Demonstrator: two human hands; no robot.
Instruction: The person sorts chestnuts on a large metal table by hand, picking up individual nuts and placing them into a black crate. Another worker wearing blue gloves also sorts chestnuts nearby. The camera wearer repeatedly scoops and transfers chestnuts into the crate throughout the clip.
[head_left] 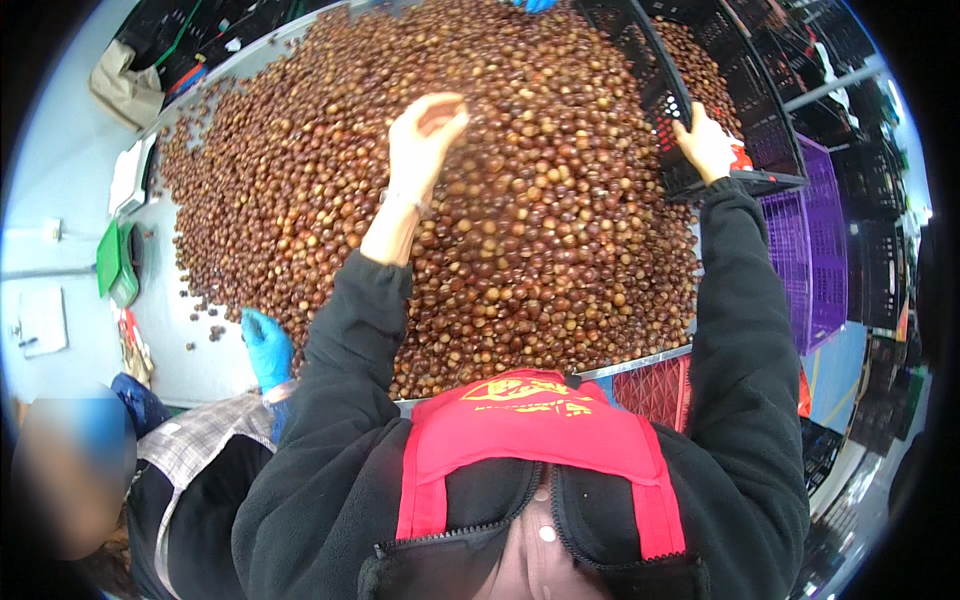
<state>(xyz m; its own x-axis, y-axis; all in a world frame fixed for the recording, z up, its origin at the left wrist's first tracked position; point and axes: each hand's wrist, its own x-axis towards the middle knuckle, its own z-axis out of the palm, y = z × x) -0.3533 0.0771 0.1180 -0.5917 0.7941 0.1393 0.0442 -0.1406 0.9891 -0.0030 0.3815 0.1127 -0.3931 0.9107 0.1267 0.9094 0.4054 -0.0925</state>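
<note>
A wide heap of small round brown nuts (530, 230) spreads over the metal table. Over the middle of the heap is my left hand (425, 140), bare, its fingers loosely curled with a gap to the thumb and nothing visible in it. My right hand (708, 148) grips the near end of a black plastic crate (775, 181) at the heap's right side, thumb on the left. Nuts show inside the crate toward its far part. Something red and white shows beside the right hand; its kind is unclear.
Purple crates (815, 250) stand right of the table, with dark crates (870, 230) beyond. At left, a co-worker's blue-gloved hand (267, 348) is by the heap's edge; another blue glove (537, 4) shows at the far side. A green container (120, 262) lies left.
</note>
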